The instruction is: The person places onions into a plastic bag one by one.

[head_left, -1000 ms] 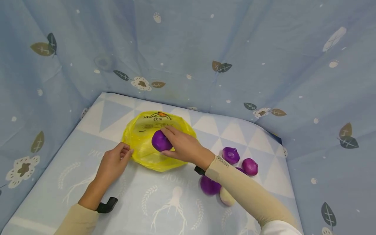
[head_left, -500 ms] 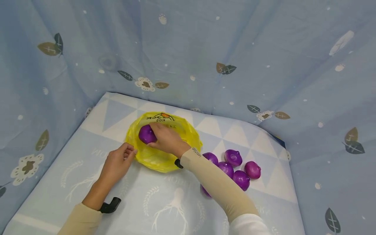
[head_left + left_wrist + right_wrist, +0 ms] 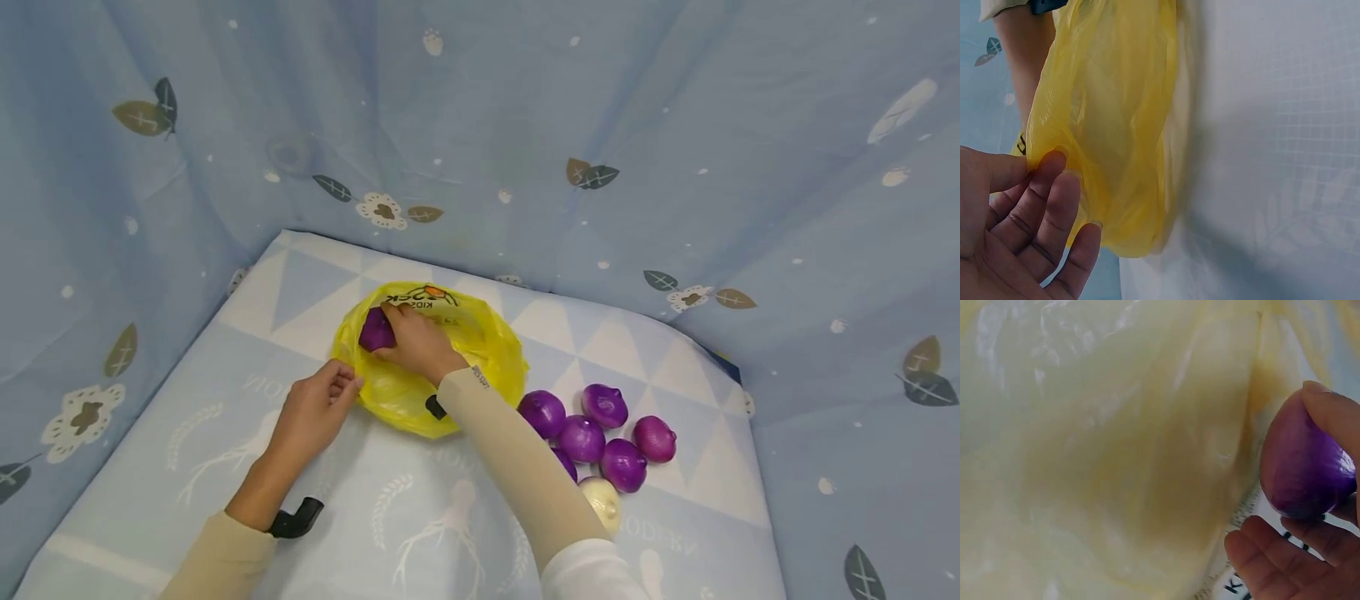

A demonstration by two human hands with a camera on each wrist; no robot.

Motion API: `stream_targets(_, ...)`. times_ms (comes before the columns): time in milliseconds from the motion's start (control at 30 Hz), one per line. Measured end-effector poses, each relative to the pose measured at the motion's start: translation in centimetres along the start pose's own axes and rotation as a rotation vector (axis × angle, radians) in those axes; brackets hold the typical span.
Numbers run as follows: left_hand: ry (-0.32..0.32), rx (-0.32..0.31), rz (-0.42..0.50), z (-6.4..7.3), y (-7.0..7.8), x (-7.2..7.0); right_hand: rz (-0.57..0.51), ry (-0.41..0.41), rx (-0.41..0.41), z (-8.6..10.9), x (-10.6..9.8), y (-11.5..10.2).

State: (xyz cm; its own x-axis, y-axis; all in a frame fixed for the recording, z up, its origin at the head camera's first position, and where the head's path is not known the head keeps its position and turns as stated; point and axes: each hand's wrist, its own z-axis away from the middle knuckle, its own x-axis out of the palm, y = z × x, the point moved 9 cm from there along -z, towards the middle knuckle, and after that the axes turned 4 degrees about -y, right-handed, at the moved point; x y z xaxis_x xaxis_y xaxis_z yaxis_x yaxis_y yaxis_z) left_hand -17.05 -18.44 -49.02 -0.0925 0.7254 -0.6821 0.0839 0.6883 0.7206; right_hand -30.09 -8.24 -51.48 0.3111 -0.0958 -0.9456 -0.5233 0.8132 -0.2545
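A yellow plastic bag (image 3: 480,367) sits open-mouthed on the bed-like surface. My left hand (image 3: 318,408) pinches the bag's near-left rim between thumb and forefinger, as the left wrist view shows with the hand (image 3: 1035,212) at the yellow film (image 3: 1110,125). Inside the bag's mouth, toward its left wall, my right hand (image 3: 420,342) grips a purple onion (image 3: 377,330). In the right wrist view the thumb lies on one side of the onion (image 3: 1304,462) and fingers on the other, with the bag's inner wall beside it.
Right of the bag lies a cluster of several purple onions (image 3: 581,439) and one pale onion (image 3: 602,502), partly hidden by my right sleeve (image 3: 517,467). A patterned cloth covers the surface (image 3: 420,517). Blue curtains (image 3: 480,125) stand behind and at both sides.
My right hand has carried the purple onion leftward and deeper into the bag, and the forearm has uncovered more of the onion cluster. The left hand keeps its pinch on the rim.
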Motion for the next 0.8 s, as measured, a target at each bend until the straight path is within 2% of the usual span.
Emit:
stream_targets(233, 0.017, -0.001, -0.011, -0.3, -0.2, -0.5, -0.035, 0.027, 0.038, -0.8, 1.0, 0.3)
stream_targets(500, 0.009, -0.009, -0.008, -0.4, -0.6, -0.5, -0.012, 0.06, 0.044, -1.1, 1.2, -0.4)
stream_targets(800, -0.002, -0.025, -0.001, -0.4, -0.7, -0.5, -0.005, 0.072, 0.062, -1.1, 1.6, -0.2)
